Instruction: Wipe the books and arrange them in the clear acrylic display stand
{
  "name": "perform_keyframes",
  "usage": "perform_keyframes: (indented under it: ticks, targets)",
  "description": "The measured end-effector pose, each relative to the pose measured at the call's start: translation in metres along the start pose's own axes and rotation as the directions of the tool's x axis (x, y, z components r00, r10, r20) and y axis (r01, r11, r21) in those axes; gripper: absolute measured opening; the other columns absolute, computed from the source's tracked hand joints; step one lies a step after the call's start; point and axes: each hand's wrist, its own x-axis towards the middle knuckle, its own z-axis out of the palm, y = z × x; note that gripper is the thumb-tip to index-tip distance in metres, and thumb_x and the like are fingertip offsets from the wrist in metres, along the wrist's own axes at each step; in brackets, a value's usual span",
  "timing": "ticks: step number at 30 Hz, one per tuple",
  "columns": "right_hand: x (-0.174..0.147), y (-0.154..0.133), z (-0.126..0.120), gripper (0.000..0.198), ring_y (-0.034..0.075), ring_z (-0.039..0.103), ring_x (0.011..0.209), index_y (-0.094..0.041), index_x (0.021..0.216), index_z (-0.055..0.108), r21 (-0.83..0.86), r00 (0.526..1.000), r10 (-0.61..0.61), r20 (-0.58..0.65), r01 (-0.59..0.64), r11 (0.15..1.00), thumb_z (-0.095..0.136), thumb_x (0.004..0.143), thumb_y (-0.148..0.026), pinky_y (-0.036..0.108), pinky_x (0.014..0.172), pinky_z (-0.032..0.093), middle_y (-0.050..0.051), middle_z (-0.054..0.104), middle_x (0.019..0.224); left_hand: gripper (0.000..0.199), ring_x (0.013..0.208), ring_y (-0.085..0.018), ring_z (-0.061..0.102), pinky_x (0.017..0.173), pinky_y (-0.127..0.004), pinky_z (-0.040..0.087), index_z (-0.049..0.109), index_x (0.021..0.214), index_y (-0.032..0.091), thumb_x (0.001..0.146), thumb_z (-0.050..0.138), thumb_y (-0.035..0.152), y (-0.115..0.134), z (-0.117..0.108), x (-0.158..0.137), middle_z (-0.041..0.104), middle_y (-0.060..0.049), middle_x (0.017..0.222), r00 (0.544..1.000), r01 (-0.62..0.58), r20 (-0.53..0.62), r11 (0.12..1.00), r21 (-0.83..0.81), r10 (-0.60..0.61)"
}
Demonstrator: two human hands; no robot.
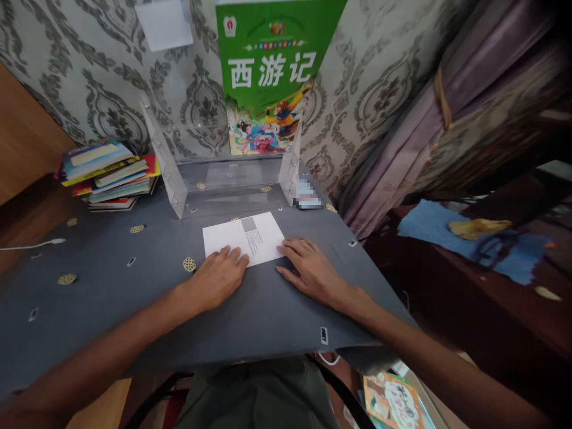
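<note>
A white rectangular sheet (227,237), with a grey block and small printed text near its middle, lies slightly turned on the dark grey tabletop. My left hand (218,275) rests on the sheet's near left edge, palm down, fingers lightly bent and apart. At the right edge, my right hand (313,271) lies palm down with its fingertips touching the sheet's corner and its thumb held away from the fingers. Neither hand grips anything. Just beyond the sheet stands a clear plastic stand (172,173). The print is too small to read.
A green picture book (268,44) stands upright against the patterned wall behind the stand. Several stacked books (114,173) sit at the back left. A phone-like item (308,195) is beside the stand. A white cable (33,244) crosses the left side. A curtain (402,131) hangs at right.
</note>
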Motion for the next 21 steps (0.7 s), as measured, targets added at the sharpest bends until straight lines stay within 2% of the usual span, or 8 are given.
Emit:
perform_keyframes:
  ticks: [3,7,11,14,16,21]
  targets:
    - [0.018,0.007,-0.002,0.045,0.036,0.049,0.137,-0.013,0.135,0.059,0.008,0.995,-0.078,0.065,0.077,0.997,0.058,0.097,-0.038,0.061,0.111,0.04,0.022,0.056,0.144,0.04,0.127,-0.035,0.058,0.093,-0.045,0.055,0.049,0.136,0.015,0.097,0.05,0.019,-0.006,-0.007,0.02,0.057,-0.019,0.141,0.998,-0.055,0.035,0.998,-0.044,0.057]
    - [0.049,0.013,-0.005,0.06,0.036,0.043,0.144,-0.014,0.142,0.054,0.059,0.972,-0.155,0.174,0.147,0.987,0.058,0.096,-0.053,0.063,0.115,0.034,0.022,0.051,0.15,0.05,0.126,-0.037,0.06,0.095,-0.047,0.055,0.045,0.141,0.012,0.092,0.054,0.014,-0.01,-0.011,0.029,0.058,-0.022,0.14,0.991,-0.072,0.11,0.995,-0.064,0.079]
    - [0.076,0.021,-0.003,0.074,0.033,0.037,0.148,-0.015,0.15,0.046,0.158,0.958,-0.18,0.224,0.146,0.977,0.052,0.095,-0.065,0.063,0.119,0.028,0.021,0.044,0.156,0.06,0.134,-0.044,0.052,0.095,-0.054,0.054,0.041,0.144,0.007,0.085,0.056,0.006,-0.006,-0.004,0.03,0.048,-0.031,0.147,0.991,-0.055,0.118,0.995,-0.085,0.065]
    - [0.087,0.03,0.004,0.077,0.032,0.034,0.149,-0.017,0.15,0.046,0.19,0.955,-0.2,0.218,0.16,0.969,0.055,0.092,-0.067,0.063,0.121,0.023,0.019,0.04,0.158,0.065,0.136,-0.047,0.048,0.092,-0.056,0.056,0.038,0.145,0.006,0.083,0.056,0.004,-0.003,0.004,0.032,0.046,-0.033,0.148,0.995,0.0,0.099,0.999,-0.048,0.005]
    - [0.091,0.038,0.009,0.075,0.031,0.033,0.15,-0.02,0.15,0.047,0.205,0.959,-0.197,0.201,0.156,0.966,0.056,0.092,-0.066,0.061,0.122,0.023,0.017,0.04,0.159,0.063,0.134,-0.045,0.05,0.088,-0.053,0.058,0.04,0.144,0.006,0.083,0.053,0.002,-0.001,0.007,0.034,0.047,-0.031,0.148,0.995,0.018,0.102,1.0,0.011,-0.019]
    - [0.095,0.055,0.018,0.062,0.027,0.036,0.149,-0.019,0.148,0.05,0.221,0.99,-0.073,0.122,0.045,0.974,0.04,0.102,-0.059,0.058,0.123,0.022,0.015,0.043,0.158,0.063,0.127,-0.041,0.057,0.083,-0.048,0.059,0.045,0.14,0.004,0.078,0.048,-0.004,-0.002,0.008,0.037,0.051,-0.03,0.145,0.996,0.014,0.089,0.998,0.058,-0.019]
